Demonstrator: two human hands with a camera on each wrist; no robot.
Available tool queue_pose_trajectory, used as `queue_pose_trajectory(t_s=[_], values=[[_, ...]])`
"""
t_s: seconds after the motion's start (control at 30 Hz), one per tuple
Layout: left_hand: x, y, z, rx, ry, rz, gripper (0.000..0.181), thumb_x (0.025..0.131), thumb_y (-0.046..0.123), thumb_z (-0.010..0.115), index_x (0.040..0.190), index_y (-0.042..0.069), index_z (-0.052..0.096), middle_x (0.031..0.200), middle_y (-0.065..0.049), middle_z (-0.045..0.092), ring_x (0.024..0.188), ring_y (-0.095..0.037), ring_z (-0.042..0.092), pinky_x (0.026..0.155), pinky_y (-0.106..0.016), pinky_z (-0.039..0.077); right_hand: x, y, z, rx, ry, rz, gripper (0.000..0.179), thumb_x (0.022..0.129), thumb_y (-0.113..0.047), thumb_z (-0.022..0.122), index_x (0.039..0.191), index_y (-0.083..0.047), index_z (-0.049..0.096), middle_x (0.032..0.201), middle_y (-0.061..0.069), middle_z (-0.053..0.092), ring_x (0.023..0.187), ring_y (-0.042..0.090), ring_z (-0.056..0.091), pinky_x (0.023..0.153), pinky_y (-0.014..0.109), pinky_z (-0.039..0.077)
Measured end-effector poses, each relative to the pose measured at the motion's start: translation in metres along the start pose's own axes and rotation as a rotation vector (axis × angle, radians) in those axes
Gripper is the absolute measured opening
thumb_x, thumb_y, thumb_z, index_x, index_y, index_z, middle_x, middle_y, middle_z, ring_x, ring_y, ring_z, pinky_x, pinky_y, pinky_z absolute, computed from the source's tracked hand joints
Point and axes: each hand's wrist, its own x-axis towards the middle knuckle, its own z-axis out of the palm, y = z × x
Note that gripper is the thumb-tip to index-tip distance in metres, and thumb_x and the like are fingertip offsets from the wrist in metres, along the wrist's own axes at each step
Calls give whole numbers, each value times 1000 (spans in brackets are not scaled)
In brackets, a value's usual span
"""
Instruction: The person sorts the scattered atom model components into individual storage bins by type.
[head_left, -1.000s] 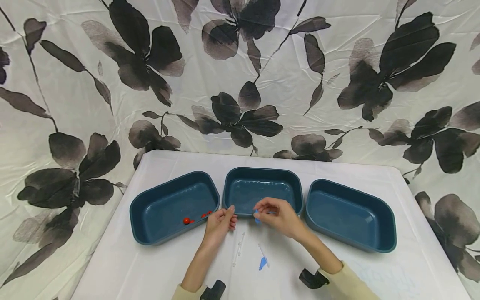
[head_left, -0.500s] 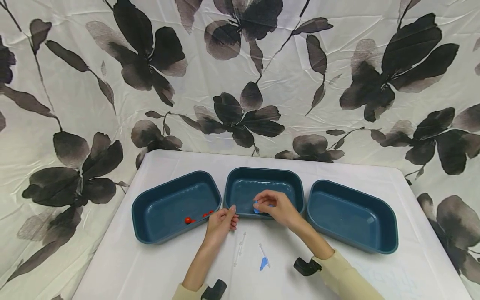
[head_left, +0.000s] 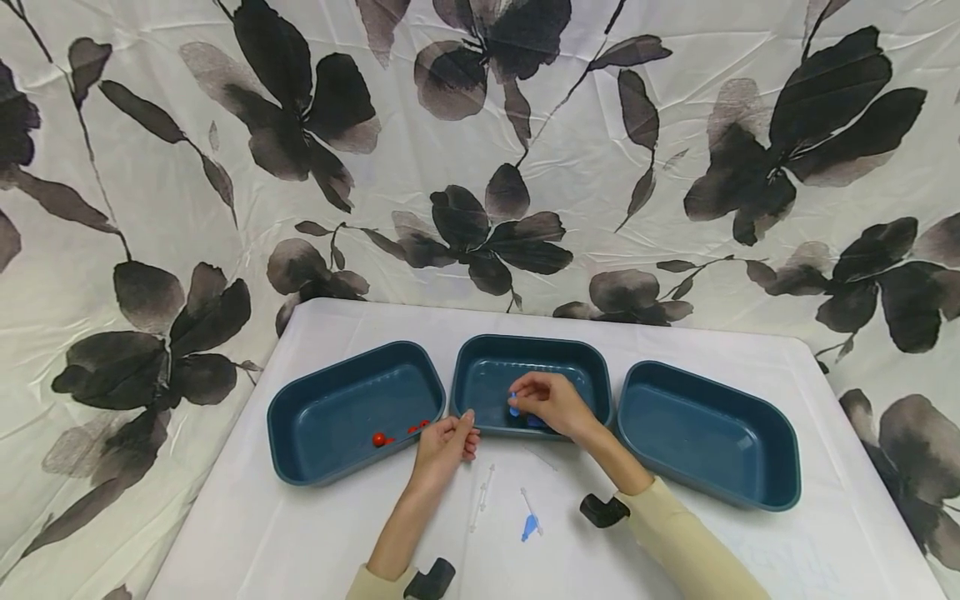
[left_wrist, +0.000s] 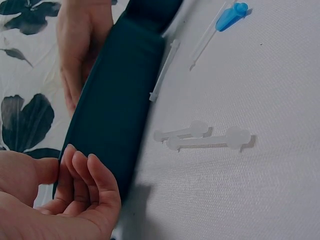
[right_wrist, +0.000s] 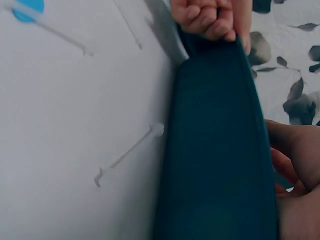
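Note:
My left hand (head_left: 442, 452) grips the near rim of the middle dark teal bin (head_left: 531, 338), close to its left corner. In the left wrist view the thumb and fingers lie on either side of the bin wall (left_wrist: 112, 110). Over the inside of that same bin, my right hand (head_left: 557, 405) pinches a small blue plastic piece (head_left: 513, 406). Another dark blue shape (head_left: 536, 422) shows below the fingers, partly hidden. The bin wall (right_wrist: 215, 145) hides the right fingertips in the right wrist view.
Translucent white sticks (head_left: 487, 485) and a blue drop-shaped piece (head_left: 530, 527) lie in front of the middle bin. One thin stick (right_wrist: 130, 150) lies against its front wall. The left bin (head_left: 300, 390) contains several red pieces (head_left: 378, 438). A right bin (head_left: 787, 433) stands alongside.
My right hand has moved from the near rim farther into the middle bin, still holding a blue piece. A thin stick before the bin has come into sight. My left hand stays put.

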Motion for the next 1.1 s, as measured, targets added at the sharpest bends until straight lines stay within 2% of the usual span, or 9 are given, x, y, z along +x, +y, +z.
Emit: queue_pose_trajectory(t_s=[0.2, 0.6, 0.83, 1.1], values=[[-1, 2, 1, -6, 12, -2, 37, 106, 27, 61, 94, -8, 66, 76, -4, 63, 65, -11, 57, 61, -20, 53, 11, 6, 4, -120, 12, -27, 13, 93, -8, 77, 103, 0, 74, 89, 8, 73, 77, 14, 68, 72, 22, 53], [0, 1, 1, 1, 15, -2, 36, 106, 26, 60, 93, -8, 66, 76, -5, 63, 64, -12, 57, 62, -20, 53, 25, 12, 12, -266, -50, -119, 8, 89, 1, 77, 96, 4, 73, 83, 10, 72, 74, 14, 66, 70, 25, 55], [0, 0, 2, 3, 17, -1, 36, 106, 26, 61, 93, -8, 66, 76, -5, 64, 65, -12, 58, 62, -20, 53, 25, 10, 13, -265, -70, -115, 11, 87, 3, 79, 96, 7, 72, 83, 13, 72, 73, 18, 68, 69, 24, 55], [1, 0, 1, -2, 14, 10, 36, 106, 25, 60, 93, -8, 66, 75, -5, 64, 64, -12, 58, 62, -20, 54, 23, 10, 10, -262, -62, -127, 7, 90, 5, 73, 97, 6, 71, 83, 10, 69, 73, 13, 64, 69, 25, 54]])
